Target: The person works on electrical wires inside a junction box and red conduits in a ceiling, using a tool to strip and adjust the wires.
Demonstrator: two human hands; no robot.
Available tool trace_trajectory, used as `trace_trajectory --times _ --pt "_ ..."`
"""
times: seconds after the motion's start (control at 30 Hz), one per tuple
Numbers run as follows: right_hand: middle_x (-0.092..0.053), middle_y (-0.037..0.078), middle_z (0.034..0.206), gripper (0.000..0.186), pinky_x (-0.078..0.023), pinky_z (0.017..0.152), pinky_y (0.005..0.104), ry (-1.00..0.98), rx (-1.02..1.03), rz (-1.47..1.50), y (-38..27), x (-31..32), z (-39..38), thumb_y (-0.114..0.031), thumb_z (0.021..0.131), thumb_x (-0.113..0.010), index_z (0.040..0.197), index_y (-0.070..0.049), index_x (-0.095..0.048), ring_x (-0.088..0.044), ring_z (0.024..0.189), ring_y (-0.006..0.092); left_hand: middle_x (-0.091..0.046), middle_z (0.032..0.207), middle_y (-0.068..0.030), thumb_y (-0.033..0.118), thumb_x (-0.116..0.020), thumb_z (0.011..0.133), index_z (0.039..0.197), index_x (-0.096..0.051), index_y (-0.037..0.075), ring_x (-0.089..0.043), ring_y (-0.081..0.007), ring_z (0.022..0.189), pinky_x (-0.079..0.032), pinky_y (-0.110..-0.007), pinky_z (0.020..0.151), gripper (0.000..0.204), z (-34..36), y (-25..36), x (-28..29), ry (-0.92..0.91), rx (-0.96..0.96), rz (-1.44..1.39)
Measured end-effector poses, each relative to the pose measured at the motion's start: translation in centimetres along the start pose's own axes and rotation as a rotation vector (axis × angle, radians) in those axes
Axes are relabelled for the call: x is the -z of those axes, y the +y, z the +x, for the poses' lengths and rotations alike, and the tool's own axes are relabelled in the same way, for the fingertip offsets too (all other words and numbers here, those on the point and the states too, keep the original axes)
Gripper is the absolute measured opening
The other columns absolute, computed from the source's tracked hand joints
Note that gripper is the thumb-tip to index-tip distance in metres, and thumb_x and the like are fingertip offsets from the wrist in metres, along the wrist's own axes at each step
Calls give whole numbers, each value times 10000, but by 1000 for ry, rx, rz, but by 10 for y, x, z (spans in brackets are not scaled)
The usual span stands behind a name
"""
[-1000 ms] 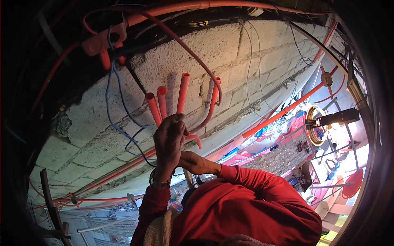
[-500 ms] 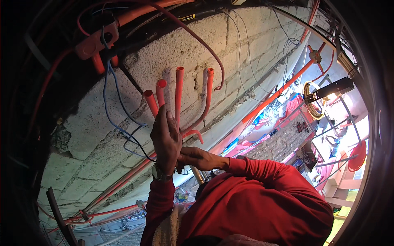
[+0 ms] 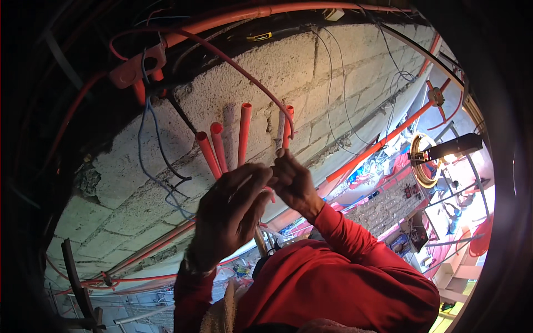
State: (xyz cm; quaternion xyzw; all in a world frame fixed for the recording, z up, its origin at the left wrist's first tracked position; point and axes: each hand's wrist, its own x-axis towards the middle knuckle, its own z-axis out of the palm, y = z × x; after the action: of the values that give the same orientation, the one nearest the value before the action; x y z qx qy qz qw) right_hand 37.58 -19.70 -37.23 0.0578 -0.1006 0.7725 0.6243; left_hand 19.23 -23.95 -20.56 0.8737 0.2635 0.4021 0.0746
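Left hand (image 3: 225,208) is up, fingers (image 3: 251,187) half-curled toward 1 o'clock, right hand (image 3: 295,183) just beside it, kinda bunched toward 11, right forearm (image 3: 345,234) angling toward 10

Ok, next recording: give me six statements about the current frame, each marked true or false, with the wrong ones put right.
1. The left hand and right hand are close together. True.
2. The sleeves are blue. False: the sleeves are red.
3. Four orange conduits have upper ends higher in view than both hands. True.
4. The left hand is nearer the rightmost of these. False: the right hand is nearer.
5. Blue wires hang below the junction box. True.
6. The wall is smooth wood. False: the wall is rough blockwork.
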Motion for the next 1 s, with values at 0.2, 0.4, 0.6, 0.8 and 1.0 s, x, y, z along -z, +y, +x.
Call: trace_trajectory --times 0.2,0.4,0.6,0.8,1.0 --pt "-310 -60 655 255 -401 622 290 316 51 -435 -56 11 -7 -286 1124 -418 1162 -85 -572 -322 558 78 -741 1051 -152 10 -732 882 1214 -709 -8 -705 -270 944 -570 -357 818 333 83 40 52 156 -410 289" --pt "-339 -68 652 258 -435 653 300 382 446 -671 -100 50 -9 -317 1114 -461 1162 -84 -561 -347 563 74 -724 1068 -171 137 -741 887 1193 -692 4 -695 -294 998 -554 -380 848 337 245 -11 11 182 -547 447" --pt "-411 -41 669 318 -476 618 276 170 306 -970 -42 10 -1 -328 1110 -482 1138 -32 -595 -398 575 70 -705 1085 -192 281 -749 893 1160 -676 22 -684 -324 1061 -535 -412 886 380 360 -185 6 29 -459 860" --pt "-453 -21 664 357 -478 617 286 147 399 -1097 -82 3 -18 -359 1105 -496 1108 -23 -619 -435 573 81 -682 1197 -246 400 -710 918 1355 -539 -43 -640 -419 1139 -512 -476 945 646 367 -158 -54 -360 -113 638" --pt "-470 -26 683 323 -466 603 258 284 486 -1159 -108 16 -32 -329 1105 -502 1103 -27 -616 -427 568 70 -668 1210 -270 440 -586 993 1453 -447 -38 -644 -427 1124 -523 -470 940 677 385 -174 -82 -416 -267 746"
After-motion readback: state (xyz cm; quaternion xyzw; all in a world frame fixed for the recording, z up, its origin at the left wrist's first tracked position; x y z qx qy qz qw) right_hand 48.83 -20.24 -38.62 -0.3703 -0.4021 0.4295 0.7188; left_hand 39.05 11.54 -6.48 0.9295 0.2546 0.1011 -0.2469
